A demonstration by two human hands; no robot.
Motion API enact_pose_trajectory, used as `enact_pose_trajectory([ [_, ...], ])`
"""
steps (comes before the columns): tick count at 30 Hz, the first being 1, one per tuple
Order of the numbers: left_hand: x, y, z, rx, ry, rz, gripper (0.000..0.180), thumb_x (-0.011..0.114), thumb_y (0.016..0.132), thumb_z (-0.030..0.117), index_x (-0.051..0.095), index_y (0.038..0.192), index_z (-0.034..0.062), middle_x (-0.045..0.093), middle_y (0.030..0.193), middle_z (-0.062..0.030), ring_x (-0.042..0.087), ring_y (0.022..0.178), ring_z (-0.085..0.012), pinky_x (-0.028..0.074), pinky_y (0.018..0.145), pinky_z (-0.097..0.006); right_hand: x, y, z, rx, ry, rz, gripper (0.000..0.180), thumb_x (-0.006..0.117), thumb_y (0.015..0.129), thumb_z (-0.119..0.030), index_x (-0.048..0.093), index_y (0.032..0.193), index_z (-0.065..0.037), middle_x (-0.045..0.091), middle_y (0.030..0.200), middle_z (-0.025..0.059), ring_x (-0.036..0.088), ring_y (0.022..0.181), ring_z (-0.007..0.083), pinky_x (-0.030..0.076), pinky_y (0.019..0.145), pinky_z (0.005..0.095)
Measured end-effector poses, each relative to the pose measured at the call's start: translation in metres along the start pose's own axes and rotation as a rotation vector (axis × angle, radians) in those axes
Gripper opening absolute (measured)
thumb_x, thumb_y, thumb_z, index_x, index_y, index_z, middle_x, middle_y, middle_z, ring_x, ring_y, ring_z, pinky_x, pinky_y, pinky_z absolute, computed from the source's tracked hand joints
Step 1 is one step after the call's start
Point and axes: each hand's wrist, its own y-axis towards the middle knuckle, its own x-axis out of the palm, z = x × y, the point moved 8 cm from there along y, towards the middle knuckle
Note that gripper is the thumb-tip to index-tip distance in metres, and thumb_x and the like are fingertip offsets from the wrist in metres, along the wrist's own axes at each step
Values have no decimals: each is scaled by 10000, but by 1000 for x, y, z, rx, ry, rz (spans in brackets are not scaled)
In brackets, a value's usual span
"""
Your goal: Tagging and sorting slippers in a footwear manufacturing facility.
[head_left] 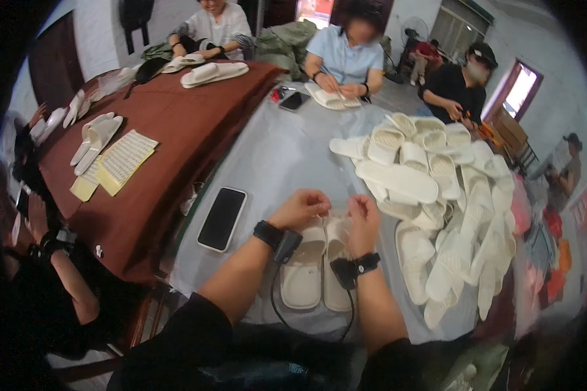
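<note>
A pair of cream slippers lies in front of me, a left slipper (302,281) and a right slipper (336,296), side by side with their toe ends away from me. Over those far ends my left hand (304,207) is closed, thumb and fingertips pinched together. My right hand (363,223) is closed in a similar pinch, a short gap to the right. Whatever sits between the fingertips is too small to make out. Both wrists wear black straps with small boxes and cables, which partly cover the slippers.
A large heap of cream slippers (398,182) rises to the right on the grey-covered table (254,153). To the left lies a phone (222,219). Beyond it, a brown-covered table (176,130) holds slippers and yellow printed sheets (127,163). A co-worker opposite handles a slipper (332,98).
</note>
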Motion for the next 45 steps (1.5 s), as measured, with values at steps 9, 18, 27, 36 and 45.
enact_pose_trajectory([
  [9,-2,-1,10,39,66,12,127,622,940,139,649,930,15,632,824,2,568,774,-83,472,730,-239,0,5,3,-1,48,7,99,617,918,-105,608,950,-11,600,838,9,532,752,80,444,667,234],
  [18,0,-3,15,50,119,16,158,635,939,162,643,948,5,632,846,-8,572,794,-85,476,747,-239,17,2,6,-15,-131,-215,97,672,850,-90,639,908,-19,640,810,21,547,699,95,455,650,248],
  [27,0,-2,15,52,69,1,178,648,935,183,649,956,7,646,862,-16,595,807,-96,490,763,-241,19,3,7,-1,-137,-224,99,668,853,-86,637,911,-11,642,819,25,563,708,98,461,650,249],
  [36,-1,-2,15,80,71,-7,161,633,934,147,644,948,-13,654,830,-26,587,785,-91,484,741,-243,14,4,6,-16,-78,-155,87,660,865,-87,643,902,-10,631,814,13,554,715,92,454,660,246],
  [45,2,-1,12,58,85,-34,136,637,930,138,648,933,3,638,847,-16,573,794,-93,474,750,-242,17,3,6,-31,-193,-218,110,670,839,-94,637,884,1,637,810,36,561,713,113,463,647,265],
])
